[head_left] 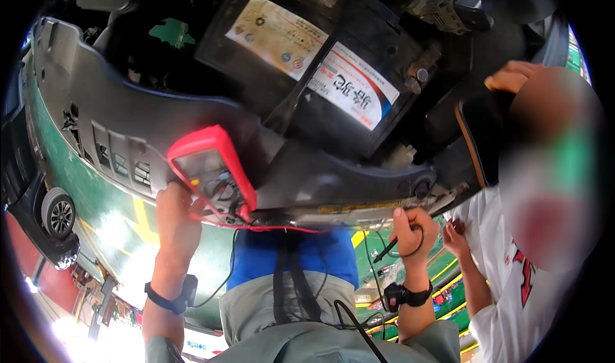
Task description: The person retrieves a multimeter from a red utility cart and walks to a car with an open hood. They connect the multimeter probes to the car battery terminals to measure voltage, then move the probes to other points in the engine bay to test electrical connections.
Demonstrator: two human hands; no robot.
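Note:
A red-cased multimeter (214,171) with a dial and plugged-in leads leans on the dark front panel of an open car engine bay. At its lower left, my left hand (174,206) has its fingers curled; what they grip is hidden. A red test lead (275,228) runs along the panel edge from the meter. My right hand (415,235) is closed on a black test probe (386,250), whose tip points down and left, and its cord loops by the fingers. Beyond the panel sits a black car battery (256,68) with labels on top.
At the right another person in a white shirt (493,254) stands close, one hand (512,76) over the engine bay. A bolted battery clamp (419,74) shows at the battery's right end. A dark car (38,190) stands at far left on green floor (96,196).

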